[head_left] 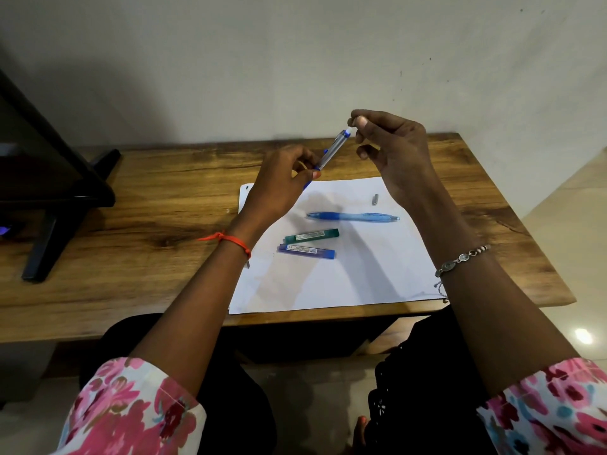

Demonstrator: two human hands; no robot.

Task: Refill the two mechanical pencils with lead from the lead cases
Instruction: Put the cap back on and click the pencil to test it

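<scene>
Above the tabletop [164, 208], the grip of the left hand [282, 182] pinches a tilted mechanical pencil [331, 151] low down, and that of the right hand [391, 149] pinches the white eraser [352, 131] at its top.

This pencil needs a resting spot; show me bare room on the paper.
Free: the paper strip this side of the purple lead case, and the patch right of both cases, nearer than the blue pencil. Crowded: mid-sheet, around the green lead case and metal cap.
</scene>
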